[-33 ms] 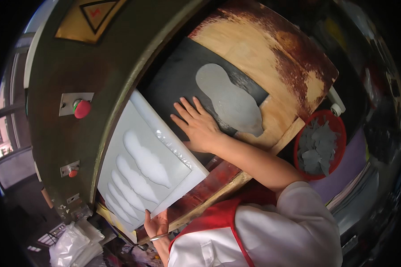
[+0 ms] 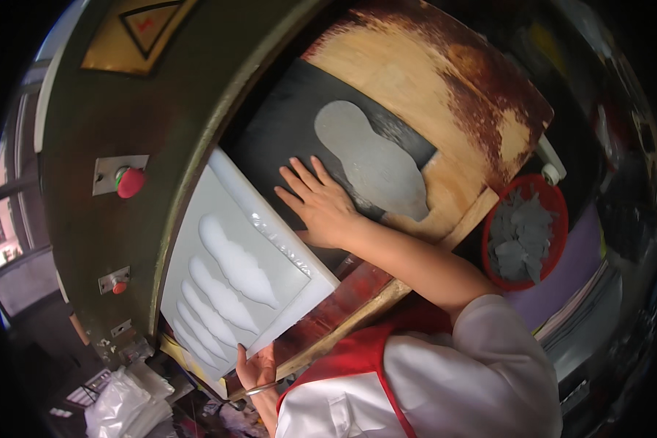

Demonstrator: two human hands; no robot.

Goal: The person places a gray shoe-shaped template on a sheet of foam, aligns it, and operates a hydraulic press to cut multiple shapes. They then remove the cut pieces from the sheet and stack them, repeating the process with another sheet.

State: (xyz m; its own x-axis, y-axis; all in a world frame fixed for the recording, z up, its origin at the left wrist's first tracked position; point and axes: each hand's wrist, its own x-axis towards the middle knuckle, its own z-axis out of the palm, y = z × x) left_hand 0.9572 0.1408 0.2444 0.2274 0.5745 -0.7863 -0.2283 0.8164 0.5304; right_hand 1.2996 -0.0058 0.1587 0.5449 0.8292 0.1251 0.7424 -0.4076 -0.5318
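My right hand [image 2: 320, 208] lies flat, palm down with fingers spread, on a black board [image 2: 270, 124]. Just beyond its fingers, a flat grey sole-shaped piece [image 2: 376, 164] rests across the board and the wood at its edge. Nearer me and to the left is a light grey sheet [image 2: 270, 244] on a white backing, with several white sole-shaped cutouts side by side in it. At the sheet's lower edge is my left hand [image 2: 258, 367], a bangle at its wrist. Its thumb lies at the edge and the other fingers are partly hidden; it appears to hold the sheet there.
A worn wooden block [image 2: 445, 95] with flaking dark red paint lies under the board. A red basket [image 2: 555, 248] of grey scraps stands on the right. The dark green machine body [image 2: 87, 109] on the left carries a red push button [image 2: 130, 182]. Clear plastic bags [image 2: 128, 401] lie lower left.
The whole view has shifted very slightly. Both hands, the sheet and the sole-shaped piece keep their places relative to one another.
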